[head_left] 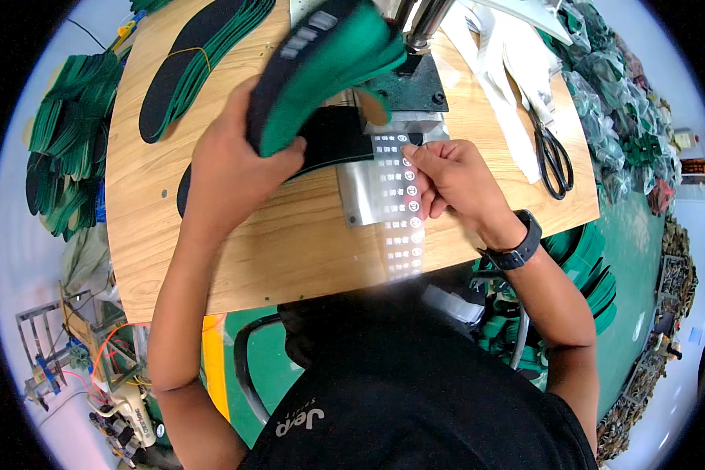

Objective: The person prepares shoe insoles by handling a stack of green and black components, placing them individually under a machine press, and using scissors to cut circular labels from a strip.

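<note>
My left hand (239,160) is wrapped round a bundle of black and green insoles (309,94), raised and tilted above the table and blurred at its upper end. Below the bundle, a black insole (333,135) lies with its right end on the metal plate (358,200) of a press machine (409,90). My right hand (462,184) pinches the right edge of a clear strip of white printed transfers (399,227) between thumb and fingers. That strip runs across the plate and hangs down toward my lap. Part of the lower insole is hidden behind my left hand and the bundle.
On the wooden table (290,251), a banded insole bundle (196,66) lies far left. Black-handled scissors (554,160) and white strips (497,86) lie at the right. Insole piles (78,141) stand past the left edge, bagged goods (615,102) past the right.
</note>
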A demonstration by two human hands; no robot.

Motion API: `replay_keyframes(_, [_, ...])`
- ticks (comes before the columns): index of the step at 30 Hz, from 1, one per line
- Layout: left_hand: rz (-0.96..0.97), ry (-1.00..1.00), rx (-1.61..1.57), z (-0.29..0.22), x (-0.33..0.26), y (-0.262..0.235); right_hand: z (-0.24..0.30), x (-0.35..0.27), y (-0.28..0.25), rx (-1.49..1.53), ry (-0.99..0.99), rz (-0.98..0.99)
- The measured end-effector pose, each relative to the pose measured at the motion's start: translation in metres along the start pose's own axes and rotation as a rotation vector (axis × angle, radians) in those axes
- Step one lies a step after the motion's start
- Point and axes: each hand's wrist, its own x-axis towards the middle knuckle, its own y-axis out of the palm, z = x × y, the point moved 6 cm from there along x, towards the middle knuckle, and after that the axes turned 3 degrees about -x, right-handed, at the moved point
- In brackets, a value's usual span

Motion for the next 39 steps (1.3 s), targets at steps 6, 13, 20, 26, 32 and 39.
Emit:
replay_keyframes(6, [0.042, 0.182, 0.400, -0.025, 0.002, 0.009, 0.000, -0.011, 0.002, 0.036, -0.125, 0.032])
replay_keyframes(13, [0.119, 0.088, 0.230, -0.030, 0.001, 0.003, -0.020, -0.022, -0.042, 0.309, -0.195, -0.114])
replay_keyframes(20, [0.052, 0.030, 0.145, -0.017, 0.001, -0.003, -0.017, -0.018, -0.041, 0.411, -0.254, -0.078])
replay_keyframes(26, [-0.190, 0.085, -0.218, -0.002, -0.004, -0.031, -0.006, -0.005, -0.024, 0.166, -0.211, 0.027])
replay_keyframes(32, [-0.233, 0.048, -0.290, 0.004, -0.007, -0.036, -0.002, 0.000, -0.013, -0.031, -0.073, 0.074])
replay_keyframes(39, [-0.225, 0.056, -0.263, 0.006, -0.005, -0.035, 0.002, 0.000, -0.011, -0.117, -0.044, 0.061])
